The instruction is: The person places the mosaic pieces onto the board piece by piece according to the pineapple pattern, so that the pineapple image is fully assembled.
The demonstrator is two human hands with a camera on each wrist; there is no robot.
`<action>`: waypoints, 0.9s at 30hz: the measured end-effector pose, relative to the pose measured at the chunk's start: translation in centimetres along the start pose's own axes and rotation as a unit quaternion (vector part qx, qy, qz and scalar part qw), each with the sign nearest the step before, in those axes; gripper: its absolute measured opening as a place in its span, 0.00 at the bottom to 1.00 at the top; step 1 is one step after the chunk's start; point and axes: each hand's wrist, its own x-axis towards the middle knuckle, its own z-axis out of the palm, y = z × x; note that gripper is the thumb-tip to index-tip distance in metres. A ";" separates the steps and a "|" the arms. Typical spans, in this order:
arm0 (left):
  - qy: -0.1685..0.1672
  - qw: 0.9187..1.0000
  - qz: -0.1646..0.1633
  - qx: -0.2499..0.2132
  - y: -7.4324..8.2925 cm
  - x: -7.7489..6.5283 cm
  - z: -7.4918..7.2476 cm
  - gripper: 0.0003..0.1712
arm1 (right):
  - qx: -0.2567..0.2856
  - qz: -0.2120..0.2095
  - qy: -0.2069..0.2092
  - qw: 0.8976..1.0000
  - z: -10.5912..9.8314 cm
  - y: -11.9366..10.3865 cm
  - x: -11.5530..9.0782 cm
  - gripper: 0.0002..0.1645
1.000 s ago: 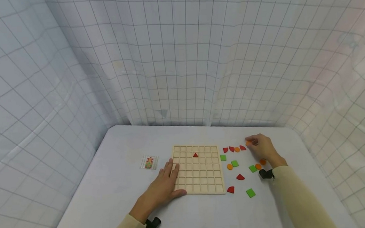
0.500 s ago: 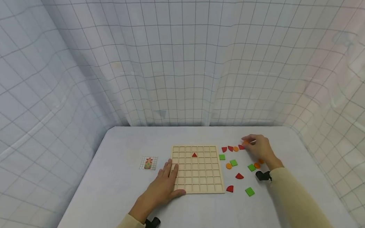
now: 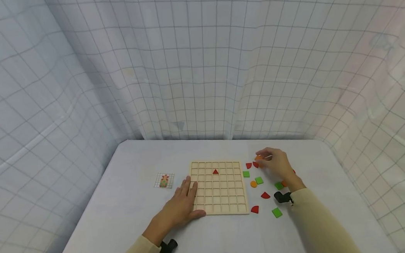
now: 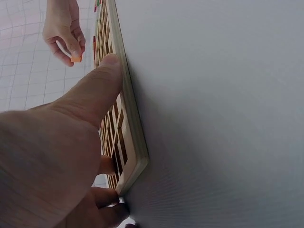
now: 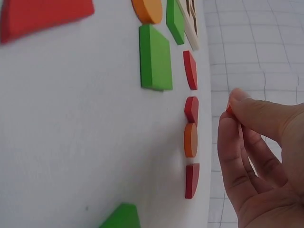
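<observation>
My left hand (image 3: 182, 206) rests with spread fingers on the left side of a wooden grid board (image 3: 227, 196). Its thumb touches the board's near edge, seen closely in the left wrist view. One red triangle (image 3: 215, 171) sits in an upper cell. Right of the board, my right hand (image 3: 276, 163) pinches a small orange piece (image 4: 76, 59) between thumb and fingers, raised off the table. The fingers hide most of the piece's shape. Below it lie red quarter-round pieces (image 5: 192, 109) and an orange disc (image 5: 190, 140).
Several green squares (image 3: 277, 213), red pieces (image 3: 254, 209) and orange discs (image 3: 253, 184) lie scattered right of the board. A card with a coloured figure on a grid (image 3: 164, 180) lies at the left. Grid-lined white curtains (image 3: 200, 84) stand around the white table (image 3: 104, 225).
My right hand has moved left towards the board with the orange piece, passing above the row of red and orange pieces. The left hand stays in place on the board.
</observation>
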 end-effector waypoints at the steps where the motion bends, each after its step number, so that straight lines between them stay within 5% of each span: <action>1: -0.001 1.000 -0.001 -0.002 0.0 0.0 0.0 0.64 | 0.004 -0.003 -0.004 1.000 0.2 -0.2 0.0 0.20; 17: 0.010 1.000 0.006 0.010 0.2 0.2 0.0 0.64 | 0.021 -0.080 -0.076 0.994 4.2 -5.2 0.2 0.17; 27: 0.008 1.000 0.003 0.015 0.0 0.4 0.5 0.64 | 0.006 -0.088 -0.123 0.989 7.1 -7.4 -0.1 0.11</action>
